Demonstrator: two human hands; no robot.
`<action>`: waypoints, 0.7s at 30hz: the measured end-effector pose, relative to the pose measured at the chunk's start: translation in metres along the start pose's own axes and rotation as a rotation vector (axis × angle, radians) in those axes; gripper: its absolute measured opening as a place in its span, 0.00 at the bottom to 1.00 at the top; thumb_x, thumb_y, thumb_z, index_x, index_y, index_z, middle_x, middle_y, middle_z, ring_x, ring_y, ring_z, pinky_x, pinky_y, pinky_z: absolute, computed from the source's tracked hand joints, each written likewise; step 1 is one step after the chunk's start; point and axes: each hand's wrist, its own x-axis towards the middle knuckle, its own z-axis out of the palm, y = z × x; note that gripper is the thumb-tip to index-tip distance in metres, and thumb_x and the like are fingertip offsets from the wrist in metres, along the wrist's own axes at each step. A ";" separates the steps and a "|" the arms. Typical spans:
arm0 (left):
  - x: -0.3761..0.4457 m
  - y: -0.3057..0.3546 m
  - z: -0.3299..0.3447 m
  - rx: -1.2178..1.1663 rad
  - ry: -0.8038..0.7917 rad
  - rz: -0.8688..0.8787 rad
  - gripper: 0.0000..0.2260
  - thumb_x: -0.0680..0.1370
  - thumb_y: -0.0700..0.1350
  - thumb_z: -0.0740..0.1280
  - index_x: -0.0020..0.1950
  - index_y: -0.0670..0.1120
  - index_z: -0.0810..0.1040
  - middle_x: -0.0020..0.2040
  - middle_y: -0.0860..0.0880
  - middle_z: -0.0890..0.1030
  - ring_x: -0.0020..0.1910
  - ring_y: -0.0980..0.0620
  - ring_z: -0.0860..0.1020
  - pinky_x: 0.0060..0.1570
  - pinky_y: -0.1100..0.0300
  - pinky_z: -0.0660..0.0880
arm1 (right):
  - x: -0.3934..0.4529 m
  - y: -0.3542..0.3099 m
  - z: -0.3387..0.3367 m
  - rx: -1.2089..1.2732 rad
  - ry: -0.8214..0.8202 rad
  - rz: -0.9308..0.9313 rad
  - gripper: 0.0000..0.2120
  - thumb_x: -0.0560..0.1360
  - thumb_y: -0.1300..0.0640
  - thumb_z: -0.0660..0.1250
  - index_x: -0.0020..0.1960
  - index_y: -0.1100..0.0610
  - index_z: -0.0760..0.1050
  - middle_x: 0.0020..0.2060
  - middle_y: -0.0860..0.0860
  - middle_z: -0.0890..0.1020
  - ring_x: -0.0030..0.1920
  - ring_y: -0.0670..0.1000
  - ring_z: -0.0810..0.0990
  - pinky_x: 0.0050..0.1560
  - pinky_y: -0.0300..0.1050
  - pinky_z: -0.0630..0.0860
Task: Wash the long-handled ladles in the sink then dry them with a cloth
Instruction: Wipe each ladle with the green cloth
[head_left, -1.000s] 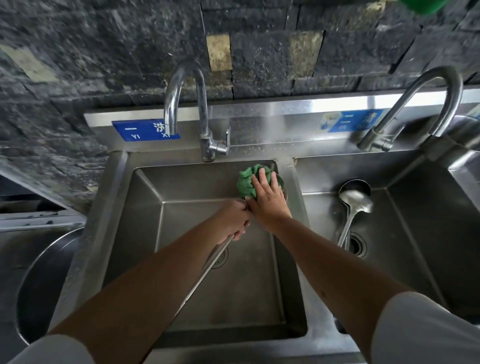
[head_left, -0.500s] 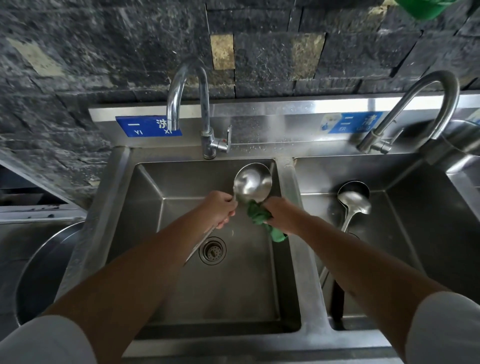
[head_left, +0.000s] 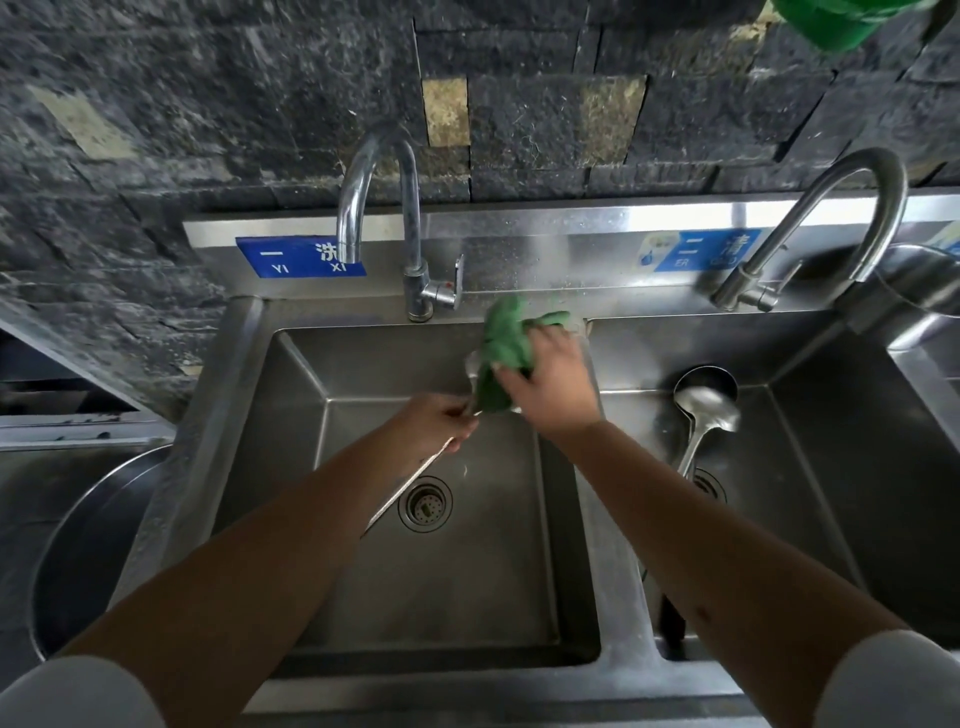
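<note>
Over the left sink basin, my left hand grips the thin steel handle of a long-handled ladle, which slants down toward the drain. Its bowl is almost wholly covered by a green cloth. My right hand holds that cloth against the bowl. A second steel ladle lies in the right basin, bowl toward the back wall, its handle running toward me.
Each basin has a curved faucet behind it, the left faucet and the right faucet. A large round steel pan sits at the far left. A green object hangs at the top right.
Half a second ago the ladle bowl was bare and the cloth was bunched below it. My right hand has since moved up and laid the cloth over the bowl.
</note>
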 end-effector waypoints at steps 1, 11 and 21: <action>0.002 0.003 0.005 0.030 -0.010 0.025 0.11 0.77 0.31 0.65 0.35 0.42 0.75 0.31 0.44 0.72 0.27 0.52 0.69 0.30 0.64 0.67 | 0.000 -0.008 0.008 -0.174 -0.108 -0.016 0.22 0.71 0.41 0.64 0.60 0.52 0.76 0.59 0.53 0.76 0.62 0.59 0.71 0.60 0.54 0.69; -0.010 -0.011 0.006 0.474 0.125 0.172 0.13 0.78 0.43 0.66 0.35 0.40 0.73 0.30 0.44 0.72 0.31 0.50 0.74 0.35 0.59 0.66 | 0.035 0.010 0.025 -0.010 -0.263 0.390 0.18 0.73 0.40 0.60 0.55 0.49 0.77 0.44 0.50 0.77 0.47 0.56 0.78 0.43 0.45 0.70; 0.009 -0.013 0.000 0.226 0.164 0.092 0.07 0.79 0.37 0.65 0.48 0.35 0.79 0.29 0.45 0.73 0.24 0.56 0.70 0.27 0.65 0.66 | 0.005 0.060 -0.008 -0.076 -0.447 0.391 0.12 0.74 0.55 0.66 0.56 0.51 0.78 0.40 0.51 0.79 0.42 0.54 0.79 0.41 0.42 0.73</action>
